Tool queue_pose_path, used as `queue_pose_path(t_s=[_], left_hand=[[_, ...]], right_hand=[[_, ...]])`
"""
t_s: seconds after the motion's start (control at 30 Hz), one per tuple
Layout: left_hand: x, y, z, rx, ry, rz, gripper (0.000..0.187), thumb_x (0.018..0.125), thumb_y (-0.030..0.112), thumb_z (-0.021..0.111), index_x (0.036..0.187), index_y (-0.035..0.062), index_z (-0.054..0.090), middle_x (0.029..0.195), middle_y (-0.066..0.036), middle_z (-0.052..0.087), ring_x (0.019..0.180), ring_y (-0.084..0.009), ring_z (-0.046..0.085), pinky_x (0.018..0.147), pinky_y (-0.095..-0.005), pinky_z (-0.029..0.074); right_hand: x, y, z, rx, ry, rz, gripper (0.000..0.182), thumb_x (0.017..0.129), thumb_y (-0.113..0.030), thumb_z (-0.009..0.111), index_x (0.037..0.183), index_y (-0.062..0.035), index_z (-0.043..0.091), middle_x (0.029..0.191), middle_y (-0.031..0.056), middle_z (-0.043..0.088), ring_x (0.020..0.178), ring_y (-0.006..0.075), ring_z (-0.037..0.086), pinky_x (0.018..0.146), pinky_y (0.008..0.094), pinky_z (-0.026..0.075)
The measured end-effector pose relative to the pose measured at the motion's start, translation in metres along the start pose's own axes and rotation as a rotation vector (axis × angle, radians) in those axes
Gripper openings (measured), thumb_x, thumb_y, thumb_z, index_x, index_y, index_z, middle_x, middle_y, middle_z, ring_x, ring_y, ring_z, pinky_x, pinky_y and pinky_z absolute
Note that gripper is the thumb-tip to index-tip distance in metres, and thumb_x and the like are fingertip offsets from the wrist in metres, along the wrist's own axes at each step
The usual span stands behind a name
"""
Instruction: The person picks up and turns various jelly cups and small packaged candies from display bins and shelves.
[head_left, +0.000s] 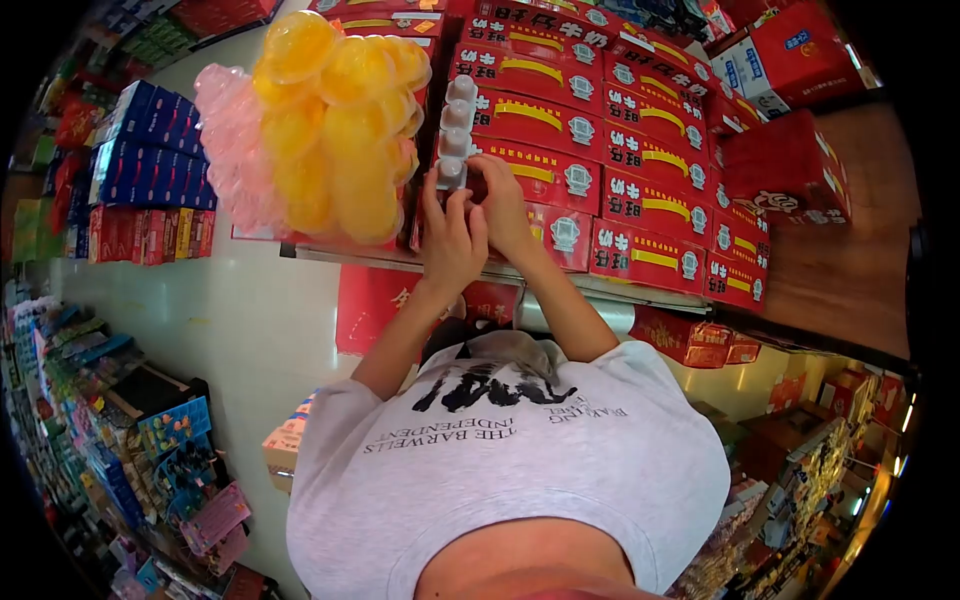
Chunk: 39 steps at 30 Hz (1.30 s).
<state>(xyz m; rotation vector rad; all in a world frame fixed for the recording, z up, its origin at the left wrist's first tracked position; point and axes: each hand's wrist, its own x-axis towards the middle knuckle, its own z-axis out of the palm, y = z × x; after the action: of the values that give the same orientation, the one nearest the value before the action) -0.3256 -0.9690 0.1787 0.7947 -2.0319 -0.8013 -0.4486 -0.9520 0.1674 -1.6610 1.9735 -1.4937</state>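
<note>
A strip of joined small white cups [456, 125] lies lengthwise on the red cartons. My left hand [455, 238] is at its near end, one finger stretched along the left side and the others curled in. From the right, my right hand [502, 205] closes on the same end, its fingers bent over the lowest cup. What the fingertips press on is partly hidden. Just left of the strip stands a tall pile of clear rounded packs with yellow contents [340, 130], and beyond it similar pink packs [240, 150].
Red milk cartons with yellow handles [655, 205] are stacked to the right. A wooden surface [860, 200] lies further right. Blue boxes [150, 150] stand on the left across a pale floor [240, 330]. A cardboard box [287, 440] sits near my left side.
</note>
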Motion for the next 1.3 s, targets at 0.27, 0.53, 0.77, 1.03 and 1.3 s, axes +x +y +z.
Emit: queue_pose_path(t_s=[0.27,0.53,0.77,1.03,1.3], left_hand=[[-0.095,0.03,-0.001,-0.002,0.08,0.155,0.024,0.091,0.013,0.047,0.107,-0.0042,0.05,0.139,-0.033,0.037,0.127,-0.0498,0.039,0.108,-0.0512,0.032],[-0.223,0.082,-0.003,0.078,0.147,-0.17,0.027,0.09,0.019,0.045,0.094,-0.0041,0.057,0.1,-0.024,0.059,0.095,-0.0421,0.055,0.083,-0.0508,0.042],[-0.312,0.097,-0.031,0.172,0.38,-0.193,0.029,0.087,0.018,0.046,0.09,-0.0039,0.064,0.085,-0.023,0.064,0.077,-0.0417,0.062,0.069,-0.0493,0.048],[-0.425,0.128,-0.101,0.259,0.644,-0.381,0.025,0.087,0.018,0.05,0.079,-0.0026,0.062,0.075,-0.023,0.061,0.069,-0.0424,0.06,0.063,-0.0478,0.047],[-0.602,0.17,-0.17,0.503,0.981,-0.427,0.024,0.085,0.016,0.049,0.073,-0.0008,0.061,0.071,-0.023,0.06,0.066,-0.0431,0.059,0.061,-0.0502,0.046]], right_hand=[[-0.088,-0.048,-0.032,0.222,-0.059,-0.114,0.048,0.07,-0.007,0.068,0.116,0.0002,0.056,0.112,0.0203,0.059,0.103,0.0365,0.059,0.089,0.0381,0.049],[-0.206,-0.063,-0.038,0.425,-0.47,-0.099,0.034,0.073,-0.013,0.062,0.105,-0.0003,0.06,0.098,0.0189,0.061,0.095,0.0383,0.059,0.083,0.041,0.048],[-0.259,-0.099,-0.016,0.542,-0.96,-0.275,0.044,0.072,-0.014,0.068,0.113,-0.0001,0.06,0.105,0.0197,0.065,0.1,0.0355,0.063,0.088,0.0396,0.05],[-0.325,-0.196,0.042,0.53,-1.396,-0.484,0.043,0.075,-0.017,0.066,0.114,0.001,0.059,0.105,0.0211,0.065,0.1,0.0366,0.063,0.088,0.0407,0.05],[-0.484,-0.319,0.087,0.561,-1.679,-0.775,0.044,0.076,-0.021,0.067,0.114,-0.002,0.058,0.103,0.0227,0.065,0.099,0.0401,0.063,0.086,0.0434,0.051]])
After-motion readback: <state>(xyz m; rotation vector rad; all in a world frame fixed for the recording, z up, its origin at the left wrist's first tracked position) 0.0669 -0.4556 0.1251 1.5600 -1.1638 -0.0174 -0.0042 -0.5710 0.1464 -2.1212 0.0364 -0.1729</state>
